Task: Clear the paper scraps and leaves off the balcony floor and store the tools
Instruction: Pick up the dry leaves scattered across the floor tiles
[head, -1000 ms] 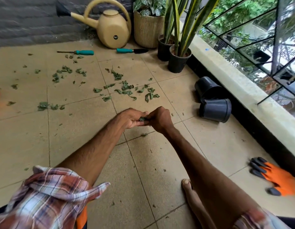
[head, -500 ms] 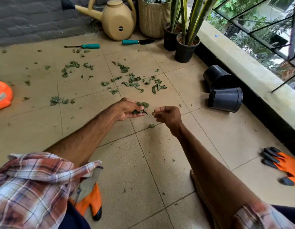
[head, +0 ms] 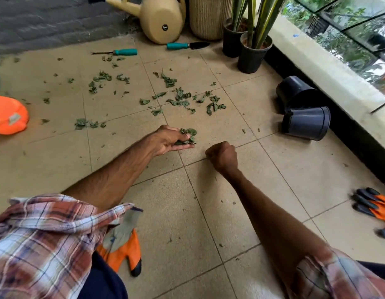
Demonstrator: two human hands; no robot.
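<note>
The left hand (head: 171, 141) hovers just above the floor (head: 284, 169), fingers curled round a small bunch of gathered leaves (head: 188, 134). The right hand (head: 222, 157) is balled up close beside it, knuckles toward the camera (whether anything sits inside the fist cannot be told). Loose leaves (head: 180, 99) lie scattered over the tiles beyond both hands. Farther back, near the watering can (head: 159, 20), lie a thin teal-handled tool (head: 118, 52) and a teal-handled trowel (head: 187, 45). Two black pots (head: 306, 124) lie tipped on their sides by the ledge. An orange glove (head: 376, 209) rests on the floor at right.
</note>
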